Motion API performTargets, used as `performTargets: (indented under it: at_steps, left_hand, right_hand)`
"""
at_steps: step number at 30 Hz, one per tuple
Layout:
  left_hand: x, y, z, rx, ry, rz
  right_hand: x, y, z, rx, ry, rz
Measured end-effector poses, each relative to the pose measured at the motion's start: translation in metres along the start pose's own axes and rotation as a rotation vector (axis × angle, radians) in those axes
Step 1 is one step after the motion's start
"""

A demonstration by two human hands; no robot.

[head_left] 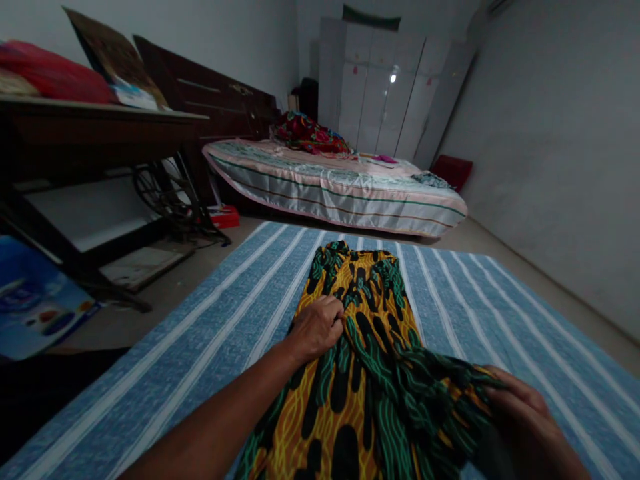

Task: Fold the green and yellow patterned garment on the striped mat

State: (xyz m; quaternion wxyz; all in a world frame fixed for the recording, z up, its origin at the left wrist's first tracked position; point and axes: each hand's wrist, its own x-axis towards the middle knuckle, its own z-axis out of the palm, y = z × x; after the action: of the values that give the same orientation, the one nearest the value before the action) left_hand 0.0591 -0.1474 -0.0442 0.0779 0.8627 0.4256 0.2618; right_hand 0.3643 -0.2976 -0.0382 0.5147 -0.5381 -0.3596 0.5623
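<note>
A patterned garment (350, 380) in yellow, black and green lies lengthwise on a blue-and-white striped cloth (215, 327). My left hand (319, 325) is closed on the garment near its middle, with the fingers curled into the fabric. At the right, my right hand (523, 407) grips a bunched part of the same garment and holds it out to the side, raised a little off the surface. Part of that hand is in shadow, and the garment's near end runs out of the bottom of the view.
Beyond the striped cloth stands a bed (350, 193) with a red floral blanket (313, 133) on it. To the left are a treadle sewing table (100, 117) and a blue box (40, 300). White wardrobes (375, 93) line the back, and a wall (550, 133) runs along the right.
</note>
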Motion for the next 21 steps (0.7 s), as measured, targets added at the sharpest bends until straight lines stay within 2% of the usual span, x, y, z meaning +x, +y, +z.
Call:
performTargets:
  at_steps: [2, 4, 6, 7, 9, 10, 11, 13, 16, 18, 21]
  left_hand:
    - [-0.001, 0.001, 0.001, 0.031, -0.01, 0.042]
    - [-0.002, 0.001, 0.001, 0.07, -0.028, 0.088]
    - [-0.002, 0.002, 0.002, 0.111, -0.047, 0.108]
    - [-0.002, 0.002, 0.002, 0.128, -0.054, 0.108]
    - [-0.002, 0.003, 0.002, 0.142, -0.062, 0.099]
    - [-0.002, 0.004, 0.003, 0.141, -0.062, 0.093]
    - [-0.002, 0.004, 0.003, 0.138, -0.058, 0.087]
    - [-0.003, 0.005, 0.003, 0.131, -0.048, 0.078]
    - [-0.005, 0.004, 0.004, 0.127, -0.036, 0.083]
    - [-0.006, 0.004, 0.004, 0.132, -0.033, 0.099]
    - [-0.007, 0.005, 0.003, 0.138, -0.025, 0.12]
  right_hand:
    - [0.001, -0.01, -0.012, -0.265, -0.153, 0.078]
    - [0.001, -0.02, -0.031, -0.483, -0.224, 0.188]
    - [-0.001, -0.027, -0.052, -0.685, -0.167, 0.221]
    - [-0.003, -0.031, -0.061, -0.803, -0.101, 0.194]
    - [-0.006, -0.04, -0.065, -1.047, 0.059, 0.078]
    - [-0.005, -0.046, -0.059, -1.152, 0.123, 0.001]
    - [-0.002, -0.052, -0.048, -1.234, 0.158, -0.06]
    - [0.015, -0.064, -0.01, -1.344, 0.132, -0.203]
    - [0.07, -0.077, 0.058, -1.365, -0.039, -0.314]
    - [0.119, -0.079, 0.094, -1.32, -0.025, -0.27]
    - [0.187, -0.074, 0.121, -1.267, 0.037, -0.128]
